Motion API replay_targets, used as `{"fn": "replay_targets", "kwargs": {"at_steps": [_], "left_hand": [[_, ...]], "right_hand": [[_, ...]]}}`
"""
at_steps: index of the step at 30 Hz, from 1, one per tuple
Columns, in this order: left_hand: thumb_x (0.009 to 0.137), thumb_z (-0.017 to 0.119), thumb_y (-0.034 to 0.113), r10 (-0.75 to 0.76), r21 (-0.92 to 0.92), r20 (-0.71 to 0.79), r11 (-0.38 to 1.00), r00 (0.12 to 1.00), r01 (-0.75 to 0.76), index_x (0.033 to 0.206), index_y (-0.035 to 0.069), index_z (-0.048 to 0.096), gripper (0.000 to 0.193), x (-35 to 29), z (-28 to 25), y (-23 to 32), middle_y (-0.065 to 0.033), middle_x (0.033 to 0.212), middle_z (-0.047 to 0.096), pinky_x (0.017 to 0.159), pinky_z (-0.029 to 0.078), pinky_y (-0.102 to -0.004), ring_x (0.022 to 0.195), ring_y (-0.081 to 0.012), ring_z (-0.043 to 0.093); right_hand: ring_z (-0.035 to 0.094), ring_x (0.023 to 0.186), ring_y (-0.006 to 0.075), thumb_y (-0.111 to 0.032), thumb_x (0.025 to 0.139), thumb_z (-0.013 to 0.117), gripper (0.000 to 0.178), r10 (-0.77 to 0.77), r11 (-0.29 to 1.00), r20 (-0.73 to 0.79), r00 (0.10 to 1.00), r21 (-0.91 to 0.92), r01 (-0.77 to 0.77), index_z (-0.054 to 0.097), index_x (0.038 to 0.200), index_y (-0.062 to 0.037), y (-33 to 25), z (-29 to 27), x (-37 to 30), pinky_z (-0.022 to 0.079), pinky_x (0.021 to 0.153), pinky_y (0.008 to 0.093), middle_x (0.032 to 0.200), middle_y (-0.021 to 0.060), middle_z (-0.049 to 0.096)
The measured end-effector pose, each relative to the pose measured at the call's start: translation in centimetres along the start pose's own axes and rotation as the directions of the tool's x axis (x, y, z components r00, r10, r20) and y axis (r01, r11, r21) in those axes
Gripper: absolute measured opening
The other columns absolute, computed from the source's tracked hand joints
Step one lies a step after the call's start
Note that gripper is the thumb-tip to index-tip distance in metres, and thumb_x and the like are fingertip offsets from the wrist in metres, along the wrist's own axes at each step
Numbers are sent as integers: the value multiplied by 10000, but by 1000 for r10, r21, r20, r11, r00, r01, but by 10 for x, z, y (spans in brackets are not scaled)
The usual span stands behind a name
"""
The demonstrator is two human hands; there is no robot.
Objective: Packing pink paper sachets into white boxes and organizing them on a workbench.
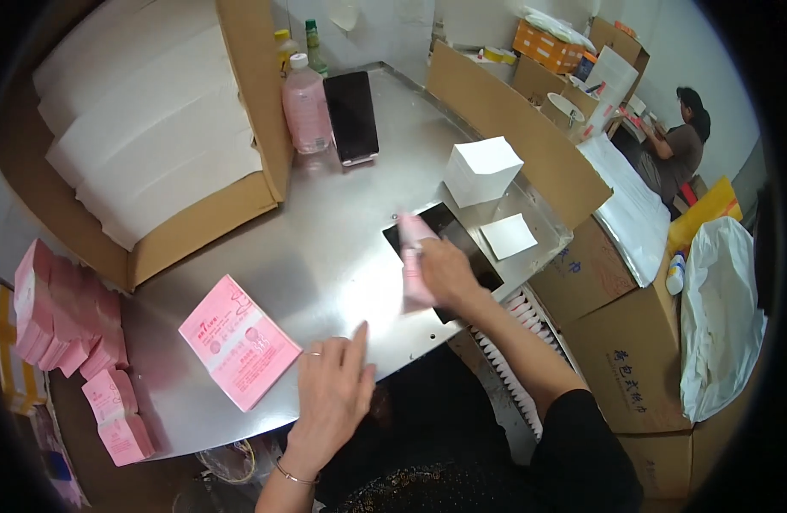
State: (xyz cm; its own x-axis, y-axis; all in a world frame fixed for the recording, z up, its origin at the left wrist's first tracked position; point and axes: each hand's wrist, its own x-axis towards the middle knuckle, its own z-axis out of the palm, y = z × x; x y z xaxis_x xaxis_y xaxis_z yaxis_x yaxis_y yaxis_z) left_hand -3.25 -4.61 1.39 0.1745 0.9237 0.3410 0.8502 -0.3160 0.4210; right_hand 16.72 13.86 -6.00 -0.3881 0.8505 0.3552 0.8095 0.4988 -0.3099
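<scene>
My right hand (451, 275) is closed on a pink printed packet (416, 295), slightly blurred, over the dark rectangular opening (462, 238) in the metal tabletop. Fingers stretched out and holding nothing, my left hand (332, 385) hovers at the table's front edge. To its left lies a stack of pink printed sheets or wrappers (239, 342) with a pale band across it. Beyond the opening stand a tall block of white folded tissues (483, 173) and a small white pile (509, 237).
Pink bundles (68, 316) are stacked at the left edge. A cardboard box (201, 227) of white sheets stands back left, near a pink liquid bottle (306, 107) and a phone (351, 117). Cartons (633, 359) and a plastic bag (722, 316) stand right; another person (680, 150) sits beyond.
</scene>
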Motion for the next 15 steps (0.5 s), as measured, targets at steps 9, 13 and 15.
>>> {"fn": "replay_targets", "kwargs": {"at_steps": [9,13,15], "left_hand": [[853,621,145,-351,450,-382,738,855,504,1398,66,523,559,-39,-18,-71,-217,1465,427,1072,321,-599,1363,-415,380],[935,574,146,-449,306,-223,811,865,499,1481,56,435,570,-36,-28,-87,-221,1551,352,1141,306,-528,1433,-421,321],[928,592,90,-439,93,-391,856,809,509,1398,44,505,480,-26,-46,-68,-239,1361,507,1064,385,-442,1278,-425,461]], "right_hand": [[605,931,350,-145,828,686,278,18,916,-392,920,-363,-173,623,1074,-32,19,-75,-29,494,756,461,970,159,632],[567,892,321,-208,842,656,179,37,896,-287,957,-414,-159,635,860,-31,45,-51,-47,438,713,436,942,122,578],[579,874,319,-196,866,631,170,209,956,-245,947,-153,-251,636,839,-29,74,-64,-41,443,713,439,931,120,593]]}}
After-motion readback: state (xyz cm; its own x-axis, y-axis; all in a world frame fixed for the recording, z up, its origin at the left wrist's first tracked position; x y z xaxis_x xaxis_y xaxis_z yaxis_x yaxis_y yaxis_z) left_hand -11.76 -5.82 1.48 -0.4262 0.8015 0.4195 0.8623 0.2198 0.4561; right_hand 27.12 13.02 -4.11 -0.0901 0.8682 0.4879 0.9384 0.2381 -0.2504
